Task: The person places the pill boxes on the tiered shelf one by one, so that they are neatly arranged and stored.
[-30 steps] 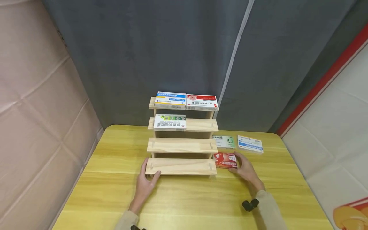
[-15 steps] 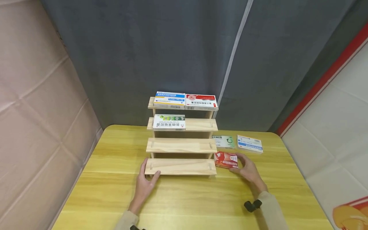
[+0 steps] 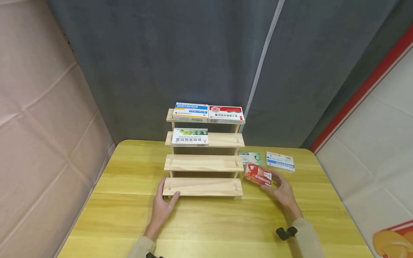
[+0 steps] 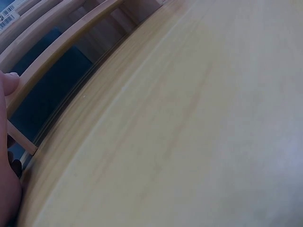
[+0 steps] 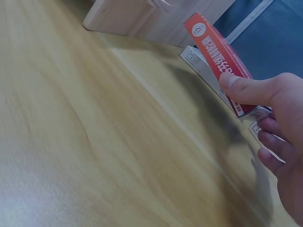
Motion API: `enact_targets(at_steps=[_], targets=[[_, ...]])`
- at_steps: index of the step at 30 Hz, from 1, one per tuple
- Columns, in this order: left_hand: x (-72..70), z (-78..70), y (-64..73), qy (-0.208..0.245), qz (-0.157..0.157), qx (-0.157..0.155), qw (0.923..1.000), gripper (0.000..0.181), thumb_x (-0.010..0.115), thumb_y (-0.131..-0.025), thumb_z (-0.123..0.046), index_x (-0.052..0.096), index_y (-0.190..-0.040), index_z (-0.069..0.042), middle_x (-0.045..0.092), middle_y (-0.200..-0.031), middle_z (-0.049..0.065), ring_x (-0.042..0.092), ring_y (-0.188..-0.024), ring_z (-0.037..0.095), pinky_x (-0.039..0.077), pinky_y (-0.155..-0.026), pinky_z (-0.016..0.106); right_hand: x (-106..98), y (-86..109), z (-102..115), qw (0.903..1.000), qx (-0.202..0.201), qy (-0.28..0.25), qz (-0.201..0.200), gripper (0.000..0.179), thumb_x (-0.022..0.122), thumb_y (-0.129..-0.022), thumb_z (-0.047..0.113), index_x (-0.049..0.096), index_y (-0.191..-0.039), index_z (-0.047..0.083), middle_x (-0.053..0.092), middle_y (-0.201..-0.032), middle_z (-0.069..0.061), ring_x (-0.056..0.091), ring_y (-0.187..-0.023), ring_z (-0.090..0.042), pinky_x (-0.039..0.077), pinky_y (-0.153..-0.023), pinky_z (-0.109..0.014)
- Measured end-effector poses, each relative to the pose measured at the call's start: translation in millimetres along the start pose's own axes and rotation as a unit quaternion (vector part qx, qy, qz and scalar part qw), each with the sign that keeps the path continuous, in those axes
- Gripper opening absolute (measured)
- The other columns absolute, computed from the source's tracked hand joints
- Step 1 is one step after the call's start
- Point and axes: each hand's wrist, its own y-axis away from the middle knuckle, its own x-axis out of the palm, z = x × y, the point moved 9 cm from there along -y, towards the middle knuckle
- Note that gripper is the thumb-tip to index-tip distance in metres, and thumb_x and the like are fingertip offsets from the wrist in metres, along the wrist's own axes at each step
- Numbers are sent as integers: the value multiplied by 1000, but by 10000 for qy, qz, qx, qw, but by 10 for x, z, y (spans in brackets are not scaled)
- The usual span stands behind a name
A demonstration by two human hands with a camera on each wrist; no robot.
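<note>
A red medicine box (image 3: pixel 258 175) is pinched at its right end by my right hand (image 3: pixel 284 195). In the right wrist view, the thumb presses on the red box (image 5: pixel 218 54), which is tilted above the table with its shadow below. My left hand (image 3: pixel 162 209) grips the left end of the lowest step of a wooden step rack (image 3: pixel 203 187), thumb at the front edge. In the left wrist view only part of that hand (image 4: pixel 7 179) shows at the edge of the picture.
On the rack's top step lie a blue-and-white box (image 3: pixel 191 112) and a red-and-white box (image 3: pixel 226 114). One step down is a white-and-green box (image 3: pixel 190 137). A green-and-white box (image 3: pixel 253 158) and another blue-and-white box (image 3: pixel 280 161) lie on the table (image 3: pixel 206 229), right of the rack.
My right hand has lifted the red medicine box off the table and tilted it, shifting slightly right, away from the rack. The left hand has stayed on the rack.
</note>
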Motion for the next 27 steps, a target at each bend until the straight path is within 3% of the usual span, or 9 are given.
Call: enact_targets(at_steps=[10,18,27], targets=[[1,20,0,18,14,-60,10000,85,76,-92,-25,27,-160,-11,40,-159,22,35,-148,43,22,-123,65,-98,34,150,9981,-428,119,-433,96,84,-83,41,32,-159,14,39,-160,-15,37,-147,-40,31,-122,-60],[2,11,-4,-30,33,-57,10000,84,76,-92,-26,27,-160,-10,37,-161,22,31,-150,43,21,-123,67,-202,91,296,9921,-830,164,-929,87,84,-84,33,39,-154,8,43,-156,-23,43,-141,-47,36,-118,-62],[1,13,-4,-13,29,-49,10000,84,76,-92,-24,27,-159,-9,37,-160,23,31,-150,44,22,-123,67,-273,124,395,9854,-1051,101,-1335,85,84,-85,31,40,-154,7,48,-153,-22,46,-138,-42,39,-116,-60]])
